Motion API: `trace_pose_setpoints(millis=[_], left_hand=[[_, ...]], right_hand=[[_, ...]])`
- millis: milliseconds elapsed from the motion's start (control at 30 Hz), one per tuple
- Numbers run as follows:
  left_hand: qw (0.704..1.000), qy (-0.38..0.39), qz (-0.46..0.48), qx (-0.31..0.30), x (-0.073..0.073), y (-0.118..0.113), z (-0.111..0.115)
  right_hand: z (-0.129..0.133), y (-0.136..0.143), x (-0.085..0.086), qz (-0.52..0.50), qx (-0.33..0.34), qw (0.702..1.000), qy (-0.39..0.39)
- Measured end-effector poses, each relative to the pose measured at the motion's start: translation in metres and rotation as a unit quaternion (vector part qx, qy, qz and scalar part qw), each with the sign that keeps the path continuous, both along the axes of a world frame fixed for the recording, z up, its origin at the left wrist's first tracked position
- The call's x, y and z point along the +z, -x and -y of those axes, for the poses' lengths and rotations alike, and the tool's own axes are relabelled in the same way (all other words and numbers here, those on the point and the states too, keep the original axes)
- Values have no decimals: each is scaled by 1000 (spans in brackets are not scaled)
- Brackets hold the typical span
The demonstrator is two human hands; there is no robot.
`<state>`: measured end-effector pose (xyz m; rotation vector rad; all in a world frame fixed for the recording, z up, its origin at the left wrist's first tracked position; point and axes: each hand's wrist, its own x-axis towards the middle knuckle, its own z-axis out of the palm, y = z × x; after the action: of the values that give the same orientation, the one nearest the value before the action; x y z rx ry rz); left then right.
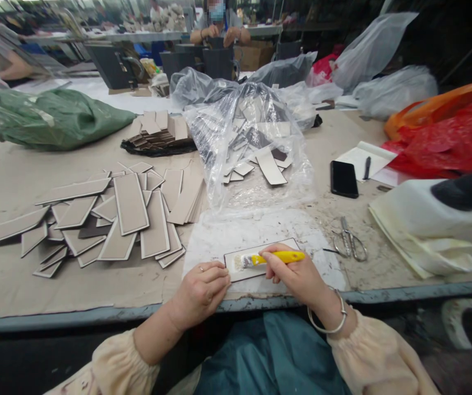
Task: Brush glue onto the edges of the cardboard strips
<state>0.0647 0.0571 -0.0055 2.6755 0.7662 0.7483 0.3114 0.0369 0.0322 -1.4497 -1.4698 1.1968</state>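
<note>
My right hand (295, 274) is closed round the yellow handle of a paintbrush (283, 257). Its bristles rest on a white, dark-edged rectangular piece (239, 273), near that piece's left end. With fingers curled together, my left hand (203, 289) presses against the left edge of the same piece; its thumb is partly hidden. Beneath lies a white sheet (203, 247) at the table's front edge. To the left spreads a loose heap of beige, white-bordered pieces (131, 203). More white pieces (271, 167) spill from a clear plastic bag (215, 164) behind the sheet.
Scissors (348, 241), a black phone (343, 179) and a pen (367, 168) on paper lie to the right. A white container (425, 214) stands near the right edge, before red (453, 140) and orange bags. Behind are a green bag (55, 118), stacked pieces (159, 129) and another person (219, 30).
</note>
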Motion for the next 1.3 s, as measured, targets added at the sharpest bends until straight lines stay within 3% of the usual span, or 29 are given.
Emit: trace_pose_setpoints(millis=[333,533,667,800,967,1100,1300], left_hand=[[1000,-2,9,-4,3,-2,0],[1000,-6,14,-9,2,-1,-1],[1000,-9,16,-4,1,-1,-1],[1000,-2,10,-4,0,-1,0],[1000,3,-2,-4,2,-2,0],[1000,5,5,-10,2,-2,-1],[1000,5,10,-11,1,-1,-1]], right_hand=[[8,-60,5,122,-164,978,-29],[19,-84,8,166,-201,963,-61],[24,-71,15,74,-187,977,-66],[20,-34,13,-69,-76,995,-5],[11,-3,4,-61,24,997,39],[10,-13,4,3,2,1000,17],[18,-58,11,98,-91,991,10]])
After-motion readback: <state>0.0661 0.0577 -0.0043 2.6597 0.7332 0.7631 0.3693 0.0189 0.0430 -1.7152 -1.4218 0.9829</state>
